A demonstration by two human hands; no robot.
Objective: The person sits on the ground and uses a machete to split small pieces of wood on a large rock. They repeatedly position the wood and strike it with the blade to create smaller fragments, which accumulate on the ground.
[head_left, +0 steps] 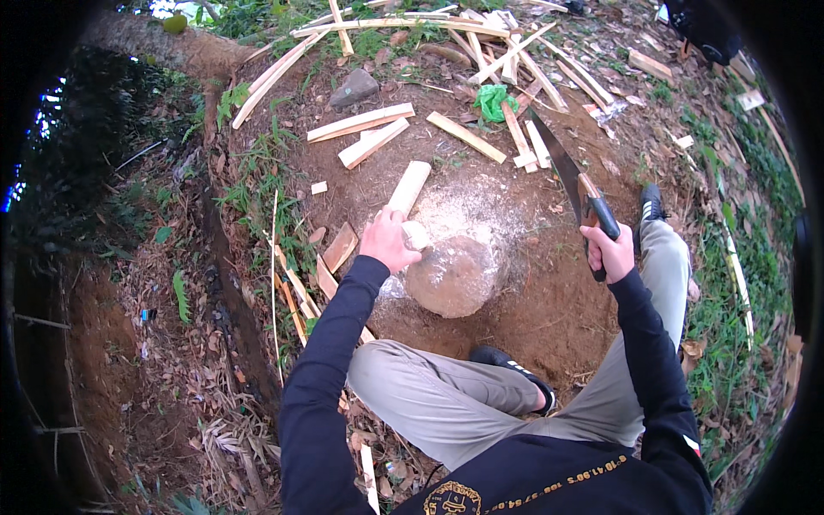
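My left hand is closed beside the round wooden stump, its fingers and thumb around a small pale piece of wood. A pale plank runs away from just beyond those fingers; whether it joins the held piece is hidden by the hand. In my right hand is a handsaw, gripped by its dark handle. The saw's blade slants up and to the left, off the ground and apart from the stump. Pale sawdust covers the soil around the stump's far side.
Several cut planks lie on the soil ahead, near a grey stone and a green plastic bag. Longer wood strips are heaped farther off. At the left a ditch runs past leaf litter. My bent legs frame the near side.
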